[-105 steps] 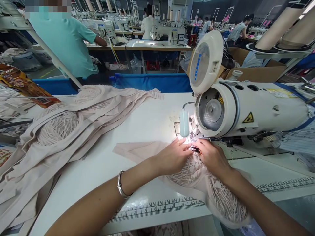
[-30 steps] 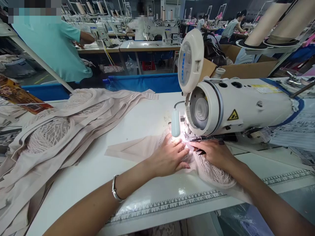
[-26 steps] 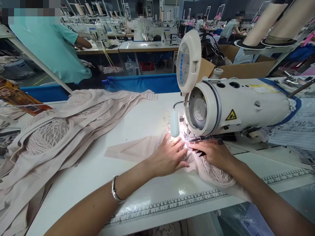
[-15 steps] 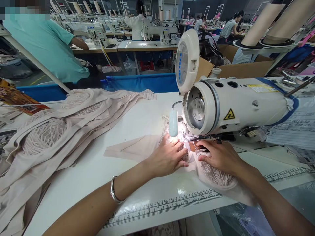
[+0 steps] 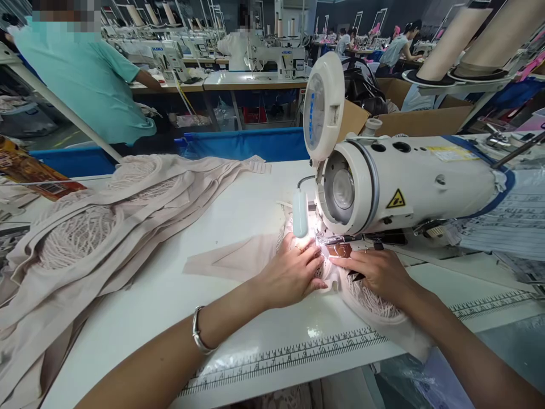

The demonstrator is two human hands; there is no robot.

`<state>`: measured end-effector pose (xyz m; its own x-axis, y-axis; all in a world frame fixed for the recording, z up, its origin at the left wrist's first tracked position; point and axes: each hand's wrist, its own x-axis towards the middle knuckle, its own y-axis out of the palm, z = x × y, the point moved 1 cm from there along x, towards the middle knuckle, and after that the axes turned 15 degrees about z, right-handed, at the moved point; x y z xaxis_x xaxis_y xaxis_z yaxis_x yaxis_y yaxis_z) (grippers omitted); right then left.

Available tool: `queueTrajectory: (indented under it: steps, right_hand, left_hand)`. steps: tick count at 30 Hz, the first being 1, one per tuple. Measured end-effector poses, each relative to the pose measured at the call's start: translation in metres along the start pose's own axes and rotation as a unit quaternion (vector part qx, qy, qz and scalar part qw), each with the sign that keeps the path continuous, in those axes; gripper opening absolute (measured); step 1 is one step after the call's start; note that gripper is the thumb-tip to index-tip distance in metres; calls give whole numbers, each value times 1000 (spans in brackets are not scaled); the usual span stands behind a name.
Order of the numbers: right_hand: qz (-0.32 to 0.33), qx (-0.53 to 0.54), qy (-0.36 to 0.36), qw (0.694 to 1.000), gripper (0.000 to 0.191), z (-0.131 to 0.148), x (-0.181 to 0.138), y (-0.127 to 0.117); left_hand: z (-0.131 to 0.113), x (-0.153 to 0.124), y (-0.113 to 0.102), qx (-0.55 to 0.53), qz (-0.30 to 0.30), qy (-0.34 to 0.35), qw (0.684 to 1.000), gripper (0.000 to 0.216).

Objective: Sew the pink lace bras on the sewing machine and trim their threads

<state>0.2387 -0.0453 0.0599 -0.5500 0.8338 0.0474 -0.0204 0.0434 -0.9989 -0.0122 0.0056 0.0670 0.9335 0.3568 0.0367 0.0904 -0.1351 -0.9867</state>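
Note:
My left hand [image 5: 293,272] lies flat, fingers slightly spread, on a pale pink lace garment piece [image 5: 238,258] beside the needle area. My right hand [image 5: 381,275] is closed round a small black pointed tool [image 5: 356,276] that looks like thread snips, mostly hidden under the palm. Its index finger stretches to the fabric close to the presser foot. Below that hand, a lacy cup [image 5: 372,301] of the same piece hangs toward the table edge. The white sewing machine [image 5: 409,182] stands over the work, and a lamp [image 5: 300,213] lights the stitching spot. The needle itself is hidden.
A pile of pink lace pieces [image 5: 140,199] covers the table's left side. An orange packet [image 5: 38,170] lies behind it. A printed ruler [image 5: 293,358] runs along the front edge. Thread cones [image 5: 455,42] stand back right. A co-worker in turquoise [image 5: 85,79] sits beyond.
My right hand has shifted slightly left, its index finger nearer the needle area, and the black tool shows more. The fabric has moved a little right. My left hand stays almost still.

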Motion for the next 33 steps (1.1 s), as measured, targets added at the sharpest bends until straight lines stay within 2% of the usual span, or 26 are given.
queueTrajectory:
  steps: [6, 10, 17, 19, 22, 25, 33]
  right_hand:
    - [50, 13, 41, 998, 64, 2, 12, -11]
    - [82, 39, 59, 994, 68, 5, 19, -21]
    - [135, 45, 97, 985, 74, 1, 24, -11]
    - [139, 44, 100, 984, 72, 2, 23, -11]
    - [140, 47, 101, 984, 70, 4, 21, -15]
    - [126, 44, 99, 986, 69, 5, 17, -16]
    - [100, 19, 74, 992, 68, 2, 11, -14]
  left_hand:
    - [2, 0, 1, 2, 4, -5, 1000, 58]
    - [5, 0, -1, 15, 11, -14, 1000, 56]
    - [2, 0, -1, 52, -2, -52, 997, 59]
    - [0, -1, 1, 66, -13, -46, 997, 48]
    - [-1, 0, 3, 60, 13, -18, 998, 34]
    - [1, 1, 4, 56, 38, -5, 998, 35]
    - [6, 1, 9, 63, 5, -25, 998, 25]
